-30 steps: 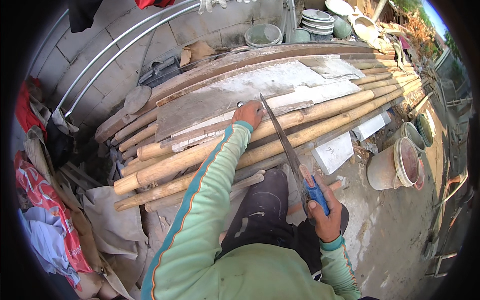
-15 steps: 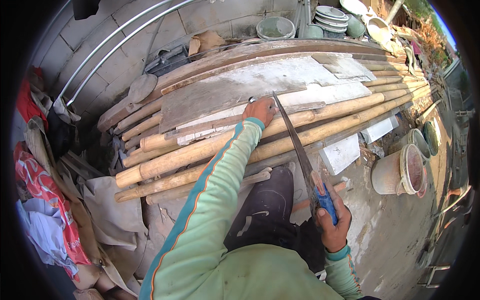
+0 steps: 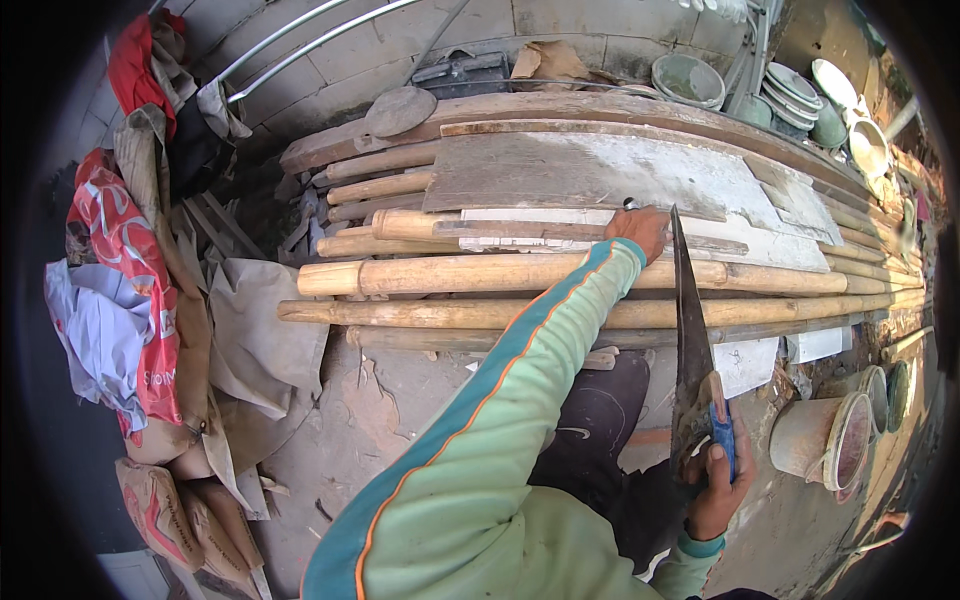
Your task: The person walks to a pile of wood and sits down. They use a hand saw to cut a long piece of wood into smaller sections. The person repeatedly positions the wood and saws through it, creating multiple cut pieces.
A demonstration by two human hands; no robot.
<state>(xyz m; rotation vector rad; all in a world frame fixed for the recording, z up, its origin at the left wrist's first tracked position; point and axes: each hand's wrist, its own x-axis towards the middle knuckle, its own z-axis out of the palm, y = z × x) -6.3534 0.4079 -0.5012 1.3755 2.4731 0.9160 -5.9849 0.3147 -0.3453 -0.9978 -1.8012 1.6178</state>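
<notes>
My right hand (image 3: 722, 492) is closed round the blue handle of a handsaw (image 3: 690, 330). The saw's long dark blade points away from me, its tip close to my left hand (image 3: 640, 232). That left hand rests with curled fingers over a thin wooden strip (image 3: 540, 231), closed on it. A small dark, shiny piece shows at its thumb side, too small to name. Under the strip lie a white-stained board (image 3: 600, 165) and several bamboo poles (image 3: 480, 274), side by side. The saw's teeth appear apart from the wood.
Buckets (image 3: 815, 440) stand at the right, and stacked pails (image 3: 790, 95) at the far right. A block wall (image 3: 570, 25) runs behind the pile. Red plastic (image 3: 120, 270), cloth and paper sacks (image 3: 160, 510) lie at the left. A timber beam (image 3: 620, 105) borders the boards.
My view has turned to the left, so the pile sits further right and more level. My left hand stays on the strip, and my right hand still holds the saw, now pointing more straight ahead.
</notes>
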